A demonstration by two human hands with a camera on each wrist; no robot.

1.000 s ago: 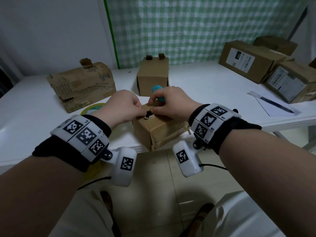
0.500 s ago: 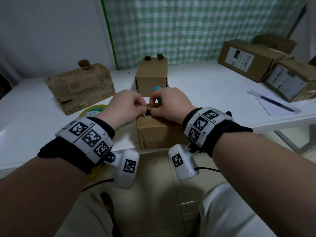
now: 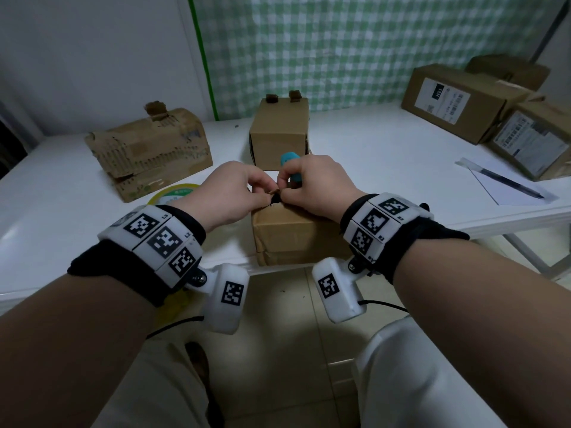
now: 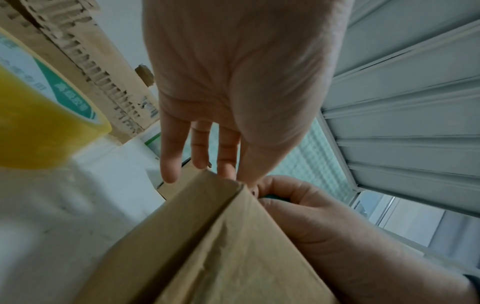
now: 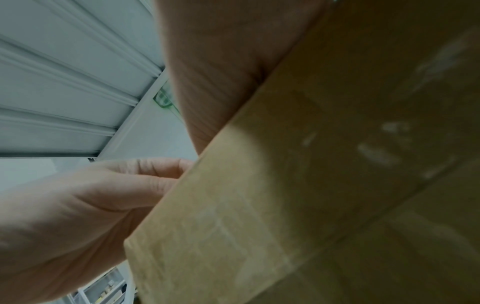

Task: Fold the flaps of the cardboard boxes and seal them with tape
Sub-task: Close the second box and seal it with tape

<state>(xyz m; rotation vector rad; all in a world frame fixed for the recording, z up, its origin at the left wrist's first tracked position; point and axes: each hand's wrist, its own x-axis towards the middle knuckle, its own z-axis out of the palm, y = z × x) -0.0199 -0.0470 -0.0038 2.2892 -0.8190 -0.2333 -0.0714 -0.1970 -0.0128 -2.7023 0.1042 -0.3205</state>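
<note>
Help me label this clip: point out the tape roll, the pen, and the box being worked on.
tape roll (image 4: 39, 131), left wrist view, on its yellow outer side.
pen (image 3: 506, 182), head view, on the middle of its dark barrel.
box (image 3: 296, 236), head view, on its front face below the hands.

Dim, cool light; wide-angle edge distortion; wrist views blurred, soft shadows.

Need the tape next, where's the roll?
Head view: the yellow tape roll lies on the white table, just left of the left hand and in front of the torn cardboard box.
</note>
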